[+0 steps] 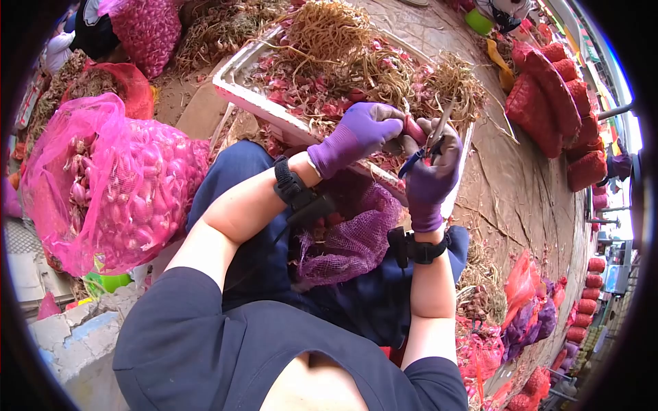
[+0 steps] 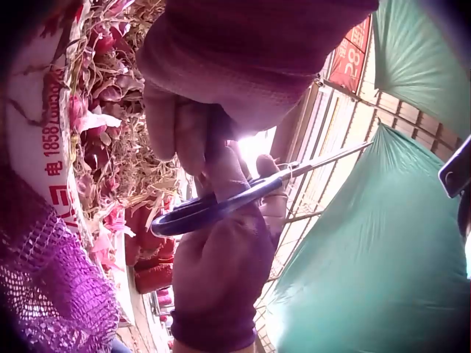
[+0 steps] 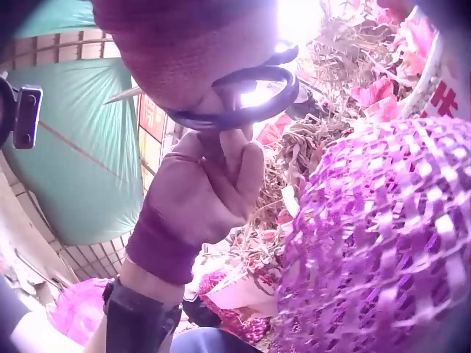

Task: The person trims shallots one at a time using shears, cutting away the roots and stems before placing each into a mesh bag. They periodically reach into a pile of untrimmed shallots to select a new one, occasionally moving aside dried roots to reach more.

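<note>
The left hand (image 1: 356, 139) wears a purple glove; its grip is closed in a pinch on a small red onion (image 1: 413, 129); the onion is up between the two hands, over the near right part of a white box (image 1: 255, 105); I can't tell if the right hand touches it too. The right hand (image 1: 434, 177) wears a purple glove as well; its grip is wrapped around a pair of scissors (image 2: 243, 199); the handles are dark blue, and the blades point up and away from the person.

The box has a pile of dry stalks (image 1: 329, 31) in it, with lots of red onion skins (image 1: 291, 96) next to them; a purple net bag (image 1: 349, 243) lies on the person's lap, under the arms; both wrists wear black straps (image 1: 293, 183). A big pink net bag (image 1: 140, 195) full of onions stands on the left; red sacks (image 1: 545, 103) sit in a heap on the right, on the brown ground (image 1: 514, 181).
</note>
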Tool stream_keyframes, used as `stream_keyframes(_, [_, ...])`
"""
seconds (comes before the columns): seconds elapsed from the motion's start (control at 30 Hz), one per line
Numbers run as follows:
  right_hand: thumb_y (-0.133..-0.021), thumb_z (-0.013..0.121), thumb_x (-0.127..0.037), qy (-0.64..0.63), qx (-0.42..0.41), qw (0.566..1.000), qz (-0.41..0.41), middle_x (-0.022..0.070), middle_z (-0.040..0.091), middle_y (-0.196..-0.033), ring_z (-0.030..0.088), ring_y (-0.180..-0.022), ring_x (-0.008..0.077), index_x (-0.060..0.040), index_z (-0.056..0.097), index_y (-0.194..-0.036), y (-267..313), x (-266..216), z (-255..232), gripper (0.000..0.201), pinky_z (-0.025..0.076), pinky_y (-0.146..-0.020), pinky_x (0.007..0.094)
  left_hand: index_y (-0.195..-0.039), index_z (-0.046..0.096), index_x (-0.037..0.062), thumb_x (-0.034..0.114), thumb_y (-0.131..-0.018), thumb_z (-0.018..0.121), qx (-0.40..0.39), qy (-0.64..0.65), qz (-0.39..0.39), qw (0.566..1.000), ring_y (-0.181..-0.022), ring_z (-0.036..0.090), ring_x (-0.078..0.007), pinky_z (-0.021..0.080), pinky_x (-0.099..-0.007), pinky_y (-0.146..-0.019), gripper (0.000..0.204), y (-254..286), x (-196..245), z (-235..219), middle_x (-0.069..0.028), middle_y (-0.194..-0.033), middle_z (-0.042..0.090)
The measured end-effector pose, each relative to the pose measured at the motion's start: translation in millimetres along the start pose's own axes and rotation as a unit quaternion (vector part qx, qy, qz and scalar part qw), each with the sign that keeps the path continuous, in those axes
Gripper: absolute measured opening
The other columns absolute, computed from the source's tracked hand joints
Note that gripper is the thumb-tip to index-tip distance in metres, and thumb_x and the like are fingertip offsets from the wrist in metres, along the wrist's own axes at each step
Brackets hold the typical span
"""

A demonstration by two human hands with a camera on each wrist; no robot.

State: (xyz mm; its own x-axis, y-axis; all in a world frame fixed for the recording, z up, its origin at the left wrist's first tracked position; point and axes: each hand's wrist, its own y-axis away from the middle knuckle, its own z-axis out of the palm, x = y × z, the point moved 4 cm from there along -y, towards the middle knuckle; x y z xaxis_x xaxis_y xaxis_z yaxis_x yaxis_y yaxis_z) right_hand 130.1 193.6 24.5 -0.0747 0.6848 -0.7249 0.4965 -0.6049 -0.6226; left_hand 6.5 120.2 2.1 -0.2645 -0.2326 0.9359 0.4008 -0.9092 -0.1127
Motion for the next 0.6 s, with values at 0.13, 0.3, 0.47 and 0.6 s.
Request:
stream_keyframes(0.13, [-0.074, 0.076, -0.001, 0.004, 0.007, 1.000, 0.029, 0.0073, 0.061, -0.103, 0.059, -0.094, 0.0154, 0.0007, 0.056, -0.114, -2, 1, -3, 0.045, 0.048, -0.086, 0.0290, -0.099, 0.067, -0.0014, 0.017, -0.096, 0.052, -0.008, 0.050, -0.037, 0.998, -0.076, 0.066, -0.0100, 0.054, -0.0241, -0.072, 0.024, 2, 10, 2, -0.0052, -0.086, 0.069])
stream_keyframes(0.3, [-0.074, 0.076, -0.001, 0.038, -0.003, 0.999, -0.029, 0.0098, 0.062, -0.106, 0.061, -0.100, 0.0183, 0.0010, 0.056, -0.116, -1, 2, -2, 0.046, 0.049, -0.088, 0.0313, -0.101, 0.066, -0.0007, 0.018, -0.098, 0.053, -0.018, 0.020, -0.022, 0.999, -0.079, 0.066, -0.0095, 0.053, -0.0242, -0.073, 0.023, 3, 5, 2, -0.0049, -0.089, 0.069])
stream_keyframes(0.47, [-0.074, 0.075, -0.001, 0.013, 0.005, 1.000, -0.011, 0.0099, 0.062, -0.105, 0.061, -0.099, 0.0193, 0.0011, 0.056, -0.116, 2, 1, 0, 0.046, 0.049, -0.086, 0.0309, -0.093, 0.066, 0.0007, 0.016, -0.096, 0.055, 0.064, -0.086, 0.050, 0.993, -0.071, 0.061, -0.0067, 0.050, -0.0241, -0.067, 0.019, 3, 4, 3, -0.0021, -0.080, 0.067])
stream_keyframes(0.6, [-0.075, 0.075, -0.001, -0.015, 0.008, 1.000, 0.010, 0.0088, 0.062, -0.103, 0.061, -0.097, 0.0172, 0.0006, 0.057, -0.114, 5, 1, 3, 0.044, 0.048, -0.084, 0.0291, -0.090, 0.067, 0.0021, 0.014, -0.094, 0.056, 0.097, -0.317, 0.126, 0.935, -0.068, 0.057, -0.0068, 0.049, -0.0252, -0.065, 0.017, 9, 18, 3, -0.0022, -0.076, 0.065])
